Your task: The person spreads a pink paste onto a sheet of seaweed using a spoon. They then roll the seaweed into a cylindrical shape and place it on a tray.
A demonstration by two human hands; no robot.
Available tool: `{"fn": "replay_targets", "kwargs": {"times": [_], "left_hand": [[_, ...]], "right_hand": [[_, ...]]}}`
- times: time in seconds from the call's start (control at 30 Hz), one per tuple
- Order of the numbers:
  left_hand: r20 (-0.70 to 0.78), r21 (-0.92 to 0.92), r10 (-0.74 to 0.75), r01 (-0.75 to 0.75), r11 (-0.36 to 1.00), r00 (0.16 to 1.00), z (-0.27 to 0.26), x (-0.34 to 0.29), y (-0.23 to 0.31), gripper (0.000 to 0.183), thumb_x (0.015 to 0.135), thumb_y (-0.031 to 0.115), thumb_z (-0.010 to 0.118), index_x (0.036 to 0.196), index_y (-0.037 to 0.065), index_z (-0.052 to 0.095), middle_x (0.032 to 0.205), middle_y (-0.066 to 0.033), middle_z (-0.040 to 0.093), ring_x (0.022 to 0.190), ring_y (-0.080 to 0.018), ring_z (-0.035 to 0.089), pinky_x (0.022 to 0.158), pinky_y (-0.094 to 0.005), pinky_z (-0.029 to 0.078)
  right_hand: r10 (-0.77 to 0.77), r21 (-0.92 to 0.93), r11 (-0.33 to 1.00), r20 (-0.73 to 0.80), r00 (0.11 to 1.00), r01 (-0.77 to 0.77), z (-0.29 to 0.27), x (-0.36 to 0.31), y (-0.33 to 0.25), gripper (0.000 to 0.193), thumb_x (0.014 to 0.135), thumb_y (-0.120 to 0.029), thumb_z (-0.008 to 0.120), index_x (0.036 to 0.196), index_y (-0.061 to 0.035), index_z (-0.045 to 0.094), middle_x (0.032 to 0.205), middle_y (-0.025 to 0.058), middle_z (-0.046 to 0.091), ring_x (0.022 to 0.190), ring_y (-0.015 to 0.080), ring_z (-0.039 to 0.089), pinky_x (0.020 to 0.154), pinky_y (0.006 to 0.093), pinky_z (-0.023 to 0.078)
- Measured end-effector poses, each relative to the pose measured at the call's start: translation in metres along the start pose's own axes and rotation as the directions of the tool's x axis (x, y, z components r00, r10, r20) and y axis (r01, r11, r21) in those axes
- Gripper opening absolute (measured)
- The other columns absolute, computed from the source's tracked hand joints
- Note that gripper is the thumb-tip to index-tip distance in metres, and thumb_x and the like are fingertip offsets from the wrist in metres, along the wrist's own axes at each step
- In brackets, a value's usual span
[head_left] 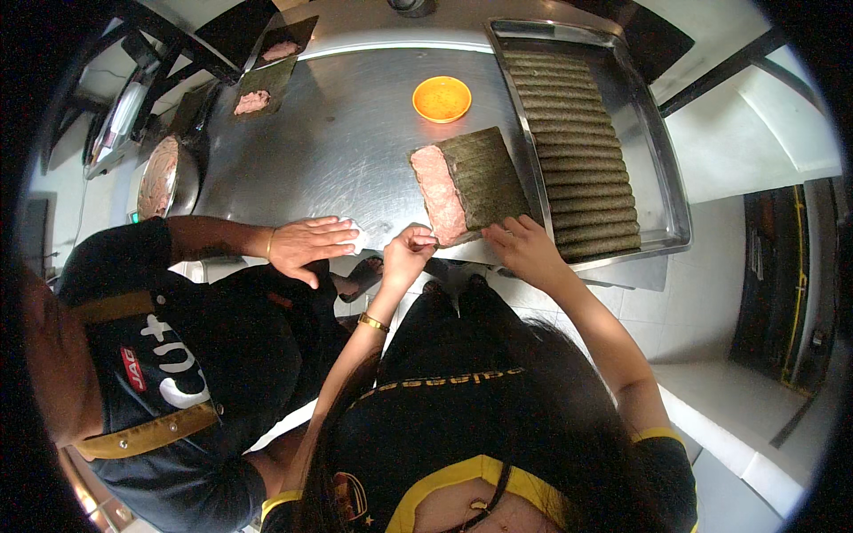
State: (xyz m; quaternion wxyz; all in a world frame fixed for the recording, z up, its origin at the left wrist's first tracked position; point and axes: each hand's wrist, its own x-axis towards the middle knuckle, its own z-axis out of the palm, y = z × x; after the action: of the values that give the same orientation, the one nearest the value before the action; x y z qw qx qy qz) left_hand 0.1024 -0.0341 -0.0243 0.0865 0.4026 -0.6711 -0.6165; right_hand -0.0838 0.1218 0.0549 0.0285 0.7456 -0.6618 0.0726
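A dark green seaweed sheet (493, 178) lies on the steel table near its front edge. A band of pink minced paste (439, 191) is spread along its left side. My left hand (410, 252) is closed in a pinch at the sheet's near left corner, under the end of the paste. At the near right corner, my right hand (522, 247) has its fingers bent over the edge, closed on the sheet. The thumb of my right hand is mostly hidden.
An orange bowl (442, 99) stands beyond the sheet. To the right, a metal tray (653, 178) holds several seaweed rolls (577, 151). At left, a co-worker's hand (306, 247) touches something white; a metal bowl of paste (163, 173) and paste-topped seaweed sheets (267, 84) sit farther left.
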Motion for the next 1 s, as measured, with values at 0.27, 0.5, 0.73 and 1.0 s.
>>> {"fn": "replay_targets", "kwargs": {"times": [0.27, 0.5, 0.73, 1.0], "left_hand": [[0.099, -0.179, -0.031, 0.048, 0.983, 0.995, -0.006, -0.005, 0.001, 0.023, 0.079, -0.010, 0.051, 0.101, -0.003, 0.055, 0.092, -0.0074, 0.065, 0.085, -0.0095, 0.061, 0.074, -0.0207, 0.048], [0.124, -0.228, -0.082, 0.109, 0.968, 0.989, -0.008, -0.009, -0.001, 0.025, 0.083, -0.009, 0.048, 0.107, -0.005, 0.051, 0.095, -0.0095, 0.065, 0.087, -0.0122, 0.062, 0.074, -0.0223, 0.048], [0.115, -0.243, -0.076, 0.103, 0.964, 0.990, -0.007, -0.010, 0.001, 0.025, 0.083, -0.009, 0.048, 0.108, -0.005, 0.051, 0.096, -0.0105, 0.065, 0.087, -0.0131, 0.062, 0.076, -0.0229, 0.049], [0.122, -0.185, -0.059, 0.081, 0.979, 0.991, -0.007, -0.010, 0.003, 0.027, 0.080, -0.011, 0.047, 0.106, -0.005, 0.052, 0.095, -0.0090, 0.065, 0.085, -0.0123, 0.062, 0.077, -0.0236, 0.048]], "right_hand": [[-0.014, 0.085, 0.996, -0.012, 1.000, 0.015, -0.001, 0.022, -0.006, 0.023, 0.071, -0.015, 0.055, 0.093, -0.0075, 0.060, 0.085, 0.0002, 0.052, 0.081, 0.0165, 0.053, 0.070, 0.0306, 0.042], [-0.001, 0.105, 0.994, 0.061, 0.998, -0.005, -0.004, 0.026, 0.005, 0.024, 0.072, -0.014, 0.055, 0.096, -0.0105, 0.061, 0.081, 0.0019, 0.052, 0.081, 0.0184, 0.056, 0.071, 0.0330, 0.044], [-0.007, 0.140, 0.990, 0.174, 0.985, -0.018, 0.018, 0.048, 0.024, 0.023, 0.072, -0.010, 0.055, 0.091, -0.0151, 0.066, 0.079, 0.0029, 0.053, 0.078, 0.0204, 0.058, 0.071, 0.0351, 0.044], [-0.009, 0.116, 0.993, 0.144, 0.990, -0.008, 0.029, 0.081, 0.055, 0.024, 0.073, -0.010, 0.054, 0.089, -0.0177, 0.070, 0.080, 0.0037, 0.056, 0.076, 0.0211, 0.058, 0.070, 0.0354, 0.043]]}}
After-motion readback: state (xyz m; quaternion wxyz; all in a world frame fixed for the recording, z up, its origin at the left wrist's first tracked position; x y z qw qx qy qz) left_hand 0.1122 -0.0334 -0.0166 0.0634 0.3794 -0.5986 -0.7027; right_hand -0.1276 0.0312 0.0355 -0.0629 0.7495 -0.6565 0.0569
